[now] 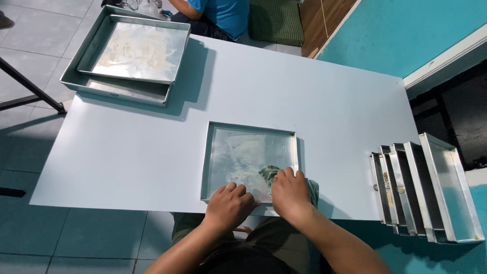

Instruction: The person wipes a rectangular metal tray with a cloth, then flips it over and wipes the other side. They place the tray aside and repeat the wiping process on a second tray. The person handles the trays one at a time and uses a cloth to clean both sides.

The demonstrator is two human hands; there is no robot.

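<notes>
A square metal baking tray [218, 133] lies flat on the white table, near its front edge. Its bottom looks smeared and shiny. My right hand [290, 193] presses a crumpled green cloth [268, 173] into the tray's near right corner. My left hand [229, 204] rests with curled fingers on the tray's near rim, holding it down. Both forearms come in from the bottom of the view.
Two stacked greasy metal trays [117, 90] sit at the table's far left corner. Several more trays [425, 187] stand on edge in a row off the table's right side. A person in a blue shirt [223, 14] sits beyond the far edge. Tiled floor surrounds the white table [314, 101].
</notes>
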